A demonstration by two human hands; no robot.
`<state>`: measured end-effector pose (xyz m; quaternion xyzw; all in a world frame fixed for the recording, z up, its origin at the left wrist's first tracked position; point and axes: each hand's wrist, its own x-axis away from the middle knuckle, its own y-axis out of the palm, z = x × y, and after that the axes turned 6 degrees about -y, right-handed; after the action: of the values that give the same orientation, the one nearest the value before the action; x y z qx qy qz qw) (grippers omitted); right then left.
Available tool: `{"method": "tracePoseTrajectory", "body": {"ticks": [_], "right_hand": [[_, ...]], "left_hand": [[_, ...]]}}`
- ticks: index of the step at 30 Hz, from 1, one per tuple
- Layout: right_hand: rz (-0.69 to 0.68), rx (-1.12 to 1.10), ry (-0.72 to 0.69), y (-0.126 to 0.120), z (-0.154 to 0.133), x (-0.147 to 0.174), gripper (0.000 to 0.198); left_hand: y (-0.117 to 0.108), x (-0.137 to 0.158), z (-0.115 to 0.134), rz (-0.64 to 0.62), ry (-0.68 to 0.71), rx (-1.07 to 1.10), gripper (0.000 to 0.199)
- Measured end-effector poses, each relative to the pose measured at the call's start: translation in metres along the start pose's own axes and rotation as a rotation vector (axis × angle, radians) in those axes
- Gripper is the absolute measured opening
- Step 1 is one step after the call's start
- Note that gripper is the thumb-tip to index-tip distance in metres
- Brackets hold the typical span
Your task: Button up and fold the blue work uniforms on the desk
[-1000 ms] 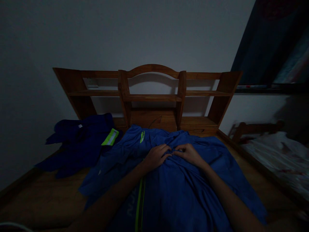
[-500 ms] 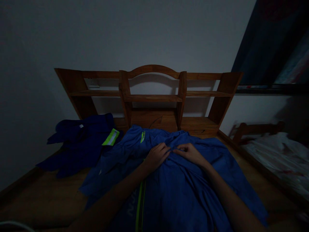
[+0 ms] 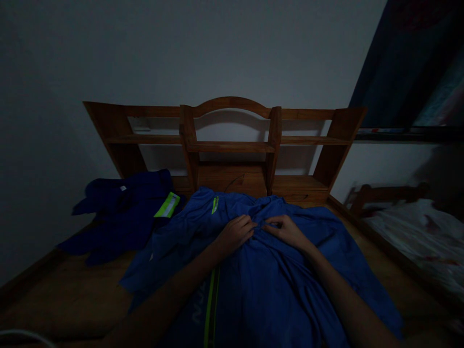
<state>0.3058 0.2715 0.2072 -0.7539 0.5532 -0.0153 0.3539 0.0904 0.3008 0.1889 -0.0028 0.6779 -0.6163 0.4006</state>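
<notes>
Under both hands, left hand (image 3: pixel 235 233) and right hand (image 3: pixel 287 231) pinched the blue jacket (image 3: pixel 268 280) (still rumpled, unfolded), fingertips nearly touching.

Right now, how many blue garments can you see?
2. One garment lies spread under both hands, left hand and right hand. A darker one is bunched at far left by the shelf. More may be hidden underneath.

Two blue garments lie on the bed: one blue jacket (image 3: pixel 275 285) spread out and one darker garment (image 3: pixel 123 212) bunched near the left edge. One wooden shelf unit (image 3: pixel 228 145) stands at the head.
</notes>
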Motion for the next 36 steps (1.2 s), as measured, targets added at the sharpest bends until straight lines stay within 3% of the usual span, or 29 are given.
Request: {"method": "tracePoseTrajectory", "body": {"ticks": [7,25,32,36], "right_hand": [[0.013,0.013,-0.015,0.0001,-0.0015,-0.0009,0.026],[-0.001,0.034,0.002,0.0007,0.0014,-0.0004,0.026],[0.009,0.039,-0.034,0.0035,-0.0005,-0.001,0.026],[-0.003,0.021,-0.02,0.0032,-0.0013,-0.0009,0.026]], "left_hand": [[0.0005,0.0018,-0.0025,-0.006,0.049,-0.025,0.027],[-0.0007,0.0011,-0.0009,-0.013,0.022,-0.084,0.026],[-0.0018,0.0015,0.001,-0.041,0.032,-0.112,0.042],[-0.0031,0.0013,0.0019,-0.051,0.024,-0.095,0.038]]}}
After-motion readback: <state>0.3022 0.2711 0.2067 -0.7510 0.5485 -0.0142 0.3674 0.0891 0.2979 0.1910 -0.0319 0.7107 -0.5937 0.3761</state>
